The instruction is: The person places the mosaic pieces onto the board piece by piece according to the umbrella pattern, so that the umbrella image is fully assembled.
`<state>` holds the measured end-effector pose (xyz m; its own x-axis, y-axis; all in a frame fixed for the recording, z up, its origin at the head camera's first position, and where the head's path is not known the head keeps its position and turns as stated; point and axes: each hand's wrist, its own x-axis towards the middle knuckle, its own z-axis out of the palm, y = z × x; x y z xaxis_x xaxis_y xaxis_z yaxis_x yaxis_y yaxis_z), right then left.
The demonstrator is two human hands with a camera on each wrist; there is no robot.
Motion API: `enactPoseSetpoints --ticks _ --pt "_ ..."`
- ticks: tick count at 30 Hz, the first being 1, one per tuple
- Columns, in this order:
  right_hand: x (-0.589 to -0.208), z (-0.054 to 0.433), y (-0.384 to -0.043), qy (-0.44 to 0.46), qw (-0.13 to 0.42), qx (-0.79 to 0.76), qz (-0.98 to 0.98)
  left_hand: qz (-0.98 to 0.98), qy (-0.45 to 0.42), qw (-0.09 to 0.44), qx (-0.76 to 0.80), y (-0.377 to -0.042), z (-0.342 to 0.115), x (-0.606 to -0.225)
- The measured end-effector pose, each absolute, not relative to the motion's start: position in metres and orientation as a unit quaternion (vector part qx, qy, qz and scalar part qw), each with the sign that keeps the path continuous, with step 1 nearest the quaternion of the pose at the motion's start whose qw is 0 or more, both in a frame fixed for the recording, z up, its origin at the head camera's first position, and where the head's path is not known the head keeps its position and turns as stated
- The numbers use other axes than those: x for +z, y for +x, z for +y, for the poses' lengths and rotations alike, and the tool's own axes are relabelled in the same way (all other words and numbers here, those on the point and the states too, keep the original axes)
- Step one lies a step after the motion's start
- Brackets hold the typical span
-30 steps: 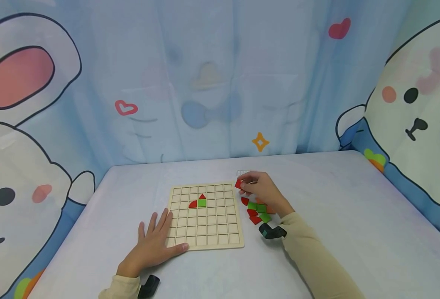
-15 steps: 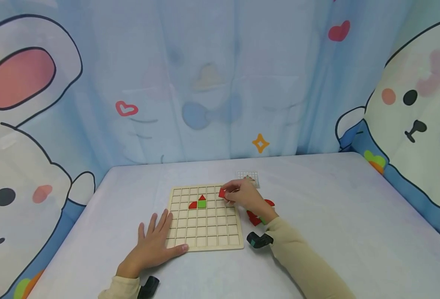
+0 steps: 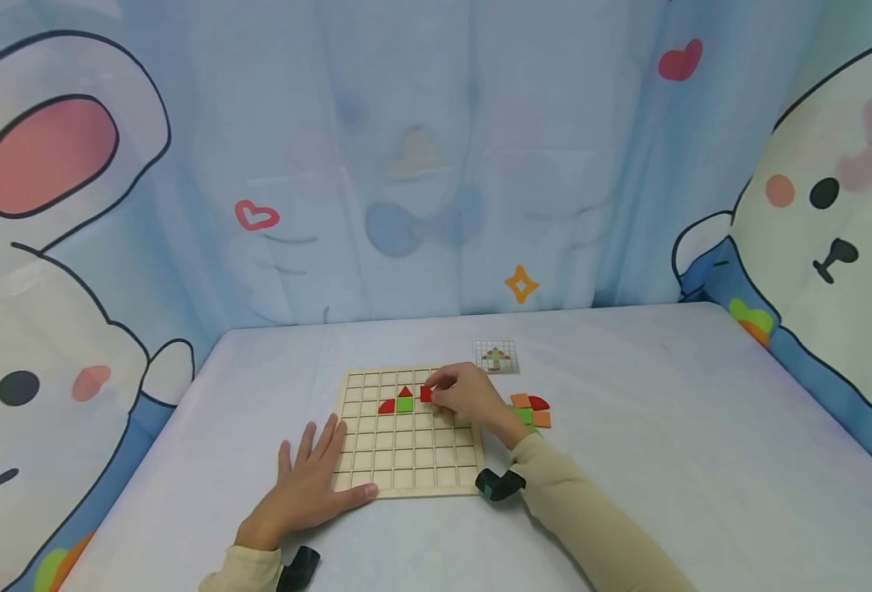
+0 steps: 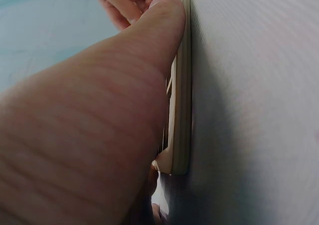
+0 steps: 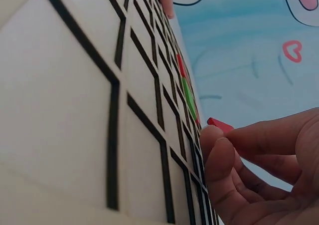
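In the head view a wooden grid board (image 3: 414, 459) lies on the white table. My left hand (image 3: 304, 495) rests spread at its left front corner, fingers straight along the left edge and thumb on the front edge. My right hand (image 3: 471, 398) pinches a small red tile (image 3: 425, 395) between thumb and fingertips, close over the board's upper right part. Just left of that tile are a green square tile (image 3: 404, 404), a red triangle tile (image 3: 405, 392) above it and a red quarter-circle tile (image 3: 387, 407) beside it. The right wrist view shows the pinched red tile's edge beyond the fingertips.
Right of the board lies a group of loose tiles, among them an orange tile (image 3: 542, 419), a red rounded tile (image 3: 538, 403) and a green tile (image 3: 523, 415), partly behind the right forearm. A small pattern card (image 3: 496, 357) lies behind the board. A printed curtain (image 3: 436, 164) hangs beyond the table.
My right hand has carried the red tile from beside the loose tiles leftward over the board, close to the placed tiles. The left hand has stayed on the corner. The card is uncovered.
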<state>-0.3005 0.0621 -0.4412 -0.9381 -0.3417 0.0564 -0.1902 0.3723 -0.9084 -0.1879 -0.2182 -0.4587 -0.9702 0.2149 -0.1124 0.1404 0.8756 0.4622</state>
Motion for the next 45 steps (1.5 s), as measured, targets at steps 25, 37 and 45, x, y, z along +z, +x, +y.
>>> enactPoseSetpoints --ticks 25,37,45 --pt "-0.447 0.051 -0.298 -0.191 0.025 -0.458 0.868 0.969 0.085 0.083 0.216 -0.188 -0.219 -0.462" --pt "-0.442 0.057 -0.297 -0.192 0.044 -0.456 0.868 0.968 0.089 0.082 0.219 -0.187 -0.217 -0.461" --pt "-0.427 0.078 -0.3 -0.218 0.074 -0.488 0.842 0.967 0.088 0.08 0.223 -0.185 -0.216 -0.457"
